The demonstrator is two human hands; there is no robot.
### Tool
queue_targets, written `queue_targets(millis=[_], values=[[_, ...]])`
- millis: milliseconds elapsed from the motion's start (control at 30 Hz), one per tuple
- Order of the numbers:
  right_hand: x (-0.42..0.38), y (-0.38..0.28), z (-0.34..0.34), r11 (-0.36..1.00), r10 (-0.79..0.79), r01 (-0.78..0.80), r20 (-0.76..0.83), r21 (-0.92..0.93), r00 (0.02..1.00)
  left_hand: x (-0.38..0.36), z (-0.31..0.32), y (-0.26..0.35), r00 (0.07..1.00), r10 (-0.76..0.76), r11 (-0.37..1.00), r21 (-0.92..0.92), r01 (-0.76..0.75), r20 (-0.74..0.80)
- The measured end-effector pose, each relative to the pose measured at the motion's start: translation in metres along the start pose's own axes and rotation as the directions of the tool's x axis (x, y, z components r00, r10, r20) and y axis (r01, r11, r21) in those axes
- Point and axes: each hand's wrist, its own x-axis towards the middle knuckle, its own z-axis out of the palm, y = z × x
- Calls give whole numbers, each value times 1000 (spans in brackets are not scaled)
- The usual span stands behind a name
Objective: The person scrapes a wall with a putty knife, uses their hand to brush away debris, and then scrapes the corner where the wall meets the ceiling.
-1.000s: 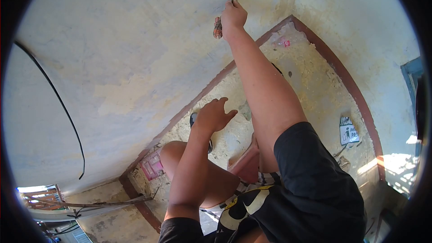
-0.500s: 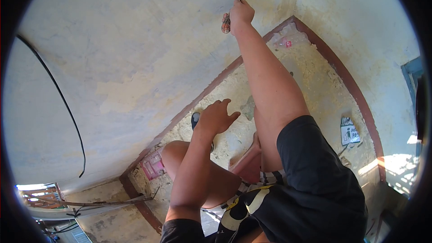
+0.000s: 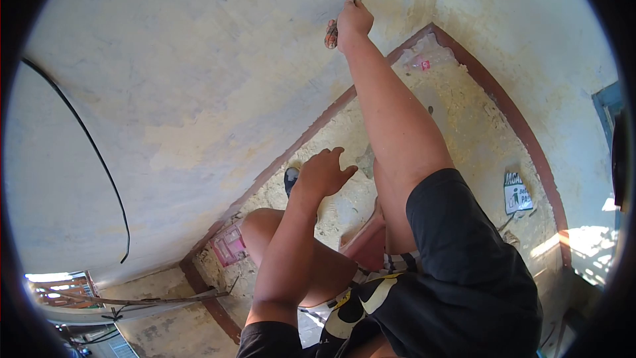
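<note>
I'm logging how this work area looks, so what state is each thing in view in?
Right hand: closed around the tool.
Tool: held up at the wall, partly hidden.
Left hand: open, holding nothing.
Wall: patchy, discoloured.
Black cable: curved, lower end loose.
Printed sheet: on the floor, print facing up.
Pink object: on the floor.

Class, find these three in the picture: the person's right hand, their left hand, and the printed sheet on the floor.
Right hand (image 3: 356, 21): head view, back of the hand.
Left hand (image 3: 321, 174): head view, back of the hand.
Printed sheet (image 3: 518, 197): head view, middle of its printed face.
</note>
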Motion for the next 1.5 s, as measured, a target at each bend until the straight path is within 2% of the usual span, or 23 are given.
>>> queue_targets(millis=[133,167,200,233,300,333,367,433,500,567,667,767,833,900,967,1033,1133,1200,1400,1500], values=[[13,-1,-6,1000,-2,2,-1,-12,1000,-4,-1,-3,1000,26,1000,-9,-26,6],[24,-7,-14,979,195,-193,-29,73,980,-5,-1,-3,1000,21,1000,-20,-21,8],[25,-10,-15,912,389,-379,-35,160,921,-6,-2,-5,1000,11,999,-30,-11,8],[23,-7,-11,911,388,-379,-27,161,921,-7,-7,-5,1000,9,1000,-28,-9,1],[8,6,-13,993,122,-122,-82,0,989,-11,-11,-2,1000,-12,1000,-26,13,23],[-1,9,-10,996,79,-78,24,-31,997,-8,-11,-4,1000,-7,999,-35,8,19],[-11,13,-6,997,74,-73,25,-41,997,-5,-10,-7,1000,9,1000,-21,-9,5],[-30,20,1,989,-81,79,-11,-123,997,0,-4,-7,1000,27,1000,-8,-27,4],[-31,26,6,990,-105,98,-60,-101,993,4,-5,-9,1000,16,1000,-13,-16,-20],[-25,35,10,935,-291,287,13,-207,957,5,-4,-8,999,24,1000,-5,-24,-22],[-25,29,10,952,-266,270,42,-145,963,3,-2,-4,999,42,999,-20,-42,-13],[-13,18,12,940,-277,272,4,-208,961,-2,-10,5,999,37,999,-39,-38,-11],[-9,7,6,960,-232,232,24,-155,973,-6,-10,2,1000,15,999,-48,-15,-6],[-13,1,2,982,-89,99,68,-162,994,-8,-9,0,999,32,999,-17,-32,-36],[-27,3,8,971,-102,111,50,-213,993,-9,-8,-6,997,66,997,-29,-67,-35],[-25,3,8,991,-77,83,58,-106,995,-6,-8,-4,995,95,995,-19,-96,-29],[-21,-1,7,995,-70,74,62,-71,996,-8,-7,-5,1000,27,1000,-10,-27,1],[-23,-2,9,996,-59,64,78,-68,995,-9,-7,-5,999,20,999,-28,-22,-40],[-21,-7,5,989,-75,83,66,-126,995,-11,-1,-4,1000,11,999,-38,-12,-21],[-18,-12,5,987,-26,38,72,-159,997,-10,-1,-9,999,36,999,-32,-36,-9]])
